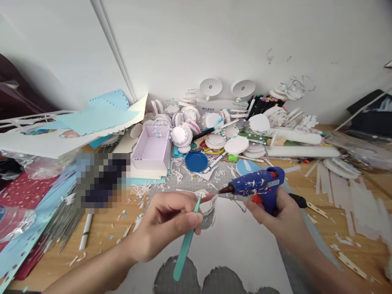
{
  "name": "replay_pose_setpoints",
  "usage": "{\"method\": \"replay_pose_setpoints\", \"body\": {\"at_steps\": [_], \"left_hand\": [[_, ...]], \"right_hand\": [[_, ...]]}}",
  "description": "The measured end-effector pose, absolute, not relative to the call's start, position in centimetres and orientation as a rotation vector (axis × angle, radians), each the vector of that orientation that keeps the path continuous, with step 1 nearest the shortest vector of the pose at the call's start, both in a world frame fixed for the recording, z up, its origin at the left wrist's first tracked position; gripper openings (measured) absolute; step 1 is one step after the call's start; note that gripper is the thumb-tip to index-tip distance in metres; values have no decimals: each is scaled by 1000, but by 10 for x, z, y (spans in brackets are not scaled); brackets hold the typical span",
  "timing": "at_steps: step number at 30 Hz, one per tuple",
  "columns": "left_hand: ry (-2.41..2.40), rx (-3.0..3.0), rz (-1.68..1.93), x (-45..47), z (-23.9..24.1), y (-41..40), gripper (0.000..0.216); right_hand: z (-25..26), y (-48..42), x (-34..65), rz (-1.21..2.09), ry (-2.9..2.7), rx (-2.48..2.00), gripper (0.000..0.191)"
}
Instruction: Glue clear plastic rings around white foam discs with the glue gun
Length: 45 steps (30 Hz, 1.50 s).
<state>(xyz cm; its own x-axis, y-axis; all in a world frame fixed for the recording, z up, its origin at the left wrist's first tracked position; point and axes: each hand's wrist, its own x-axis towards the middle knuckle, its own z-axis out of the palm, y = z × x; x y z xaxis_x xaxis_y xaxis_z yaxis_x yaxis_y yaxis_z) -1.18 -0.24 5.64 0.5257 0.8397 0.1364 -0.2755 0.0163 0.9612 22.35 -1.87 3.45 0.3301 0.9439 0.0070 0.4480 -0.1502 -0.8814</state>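
My left hand point(167, 224) pinches a pair of teal tweezers point(184, 253) between thumb and fingers, its tips pointing up and away. Just beyond these fingertips is a small white round paper piece point(209, 207); whether the hand also grips it I cannot tell. In my right hand point(286, 222) is a blue hot glue gun point(257, 183) with an orange-red trigger. Its dark nozzle points left, close to my left index finger and the white piece. Below both hands lies a white sheet point(245, 245) with round cut-outs showing grey underneath.
A pale lilac open box point(150, 168) and a blue round lid point(196, 162) stand beyond my hands. Behind them, white paper discs point(237, 145) and markers point(261, 106) pile against the wall. Paper strips point(337, 192) lie right, a white pen point(86, 232) left. Scraps litter the wood.
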Motion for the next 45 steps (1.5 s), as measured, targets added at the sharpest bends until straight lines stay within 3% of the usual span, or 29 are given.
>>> {"method": "replay_pose_setpoints", "body": {"at_steps": [45], "left_hand": [[678, 1143, 949, -11, 54, -8, 32]], "right_hand": [[29, -38, 222, 442, -1609, -1618, 22]]}}
